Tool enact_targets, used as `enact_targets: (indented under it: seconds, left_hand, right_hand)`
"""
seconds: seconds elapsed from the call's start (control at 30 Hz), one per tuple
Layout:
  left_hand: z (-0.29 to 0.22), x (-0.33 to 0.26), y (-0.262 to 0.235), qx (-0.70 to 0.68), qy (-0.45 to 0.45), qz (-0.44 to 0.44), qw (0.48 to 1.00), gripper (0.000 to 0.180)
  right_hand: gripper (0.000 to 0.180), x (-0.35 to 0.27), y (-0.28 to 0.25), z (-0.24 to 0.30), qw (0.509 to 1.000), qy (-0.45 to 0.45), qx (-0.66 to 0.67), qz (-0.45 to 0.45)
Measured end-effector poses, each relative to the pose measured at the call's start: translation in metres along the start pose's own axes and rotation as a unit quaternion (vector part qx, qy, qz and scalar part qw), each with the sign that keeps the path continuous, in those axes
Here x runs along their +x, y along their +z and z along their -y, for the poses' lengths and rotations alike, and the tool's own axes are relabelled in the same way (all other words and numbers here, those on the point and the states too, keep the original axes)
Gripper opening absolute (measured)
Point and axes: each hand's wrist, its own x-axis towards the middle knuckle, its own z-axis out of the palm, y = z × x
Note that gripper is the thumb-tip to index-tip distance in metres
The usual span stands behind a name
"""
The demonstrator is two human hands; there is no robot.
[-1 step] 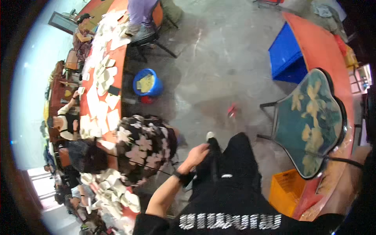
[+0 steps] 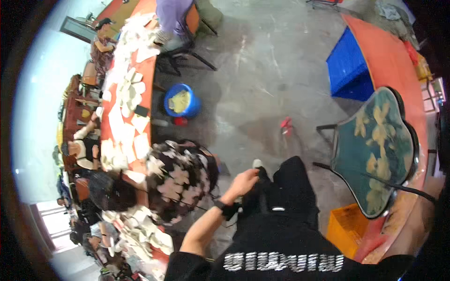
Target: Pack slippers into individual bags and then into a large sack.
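My left hand [image 2: 243,183], a dark band on its wrist, hangs in front of my black trousers [image 2: 294,189] at the left thigh. Its fingers are curled inward. Just past the fingertips shows a small whitish tip [image 2: 257,163]; whether the hand holds it or it is the toe of a shoe, I cannot tell. My right forearm [image 2: 424,206] runs blurred along the right edge, and its hand is lost in the dark rim. Closest to that arm is a chair with a green, flower-patterned back [image 2: 375,152].
On the left, people sit along a red table [image 2: 146,79] strewn with white pieces. A person in a flowered top [image 2: 180,180] sits close by. A blue bucket [image 2: 191,107], a red object [image 2: 286,125] on the floor, blue crate [image 2: 347,63] and orange crate [image 2: 344,227] stand around.
The surroundings have shifted slightly to the right in the picture. My left hand stays curled beside my thigh.
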Motion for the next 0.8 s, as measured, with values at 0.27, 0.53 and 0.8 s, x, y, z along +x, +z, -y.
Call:
enact_targets:
  seconds: [0.27, 0.53, 0.8]
  left_hand:
    - [-0.065, 0.192, -0.038, 0.129, 0.104, 0.066, 0.984, 0.032]
    - [-0.186, 0.376, -0.083, 0.157, 0.123, 0.108, 0.974, 0.035]
    - [-0.253, 0.560, -0.106, 0.223, 0.202, 0.226, 0.926, 0.032]
  right_hand:
    - [0.032, 0.133, -0.344, 0.047, 0.996, 0.008, 0.012, 0.084]
    - [0.038, 0.343, -0.342, 0.052, 0.970, -0.065, -0.206, -0.110]
    - [0.043, 0.491, -0.464, 0.092, 0.785, -0.257, -0.475, -0.304]
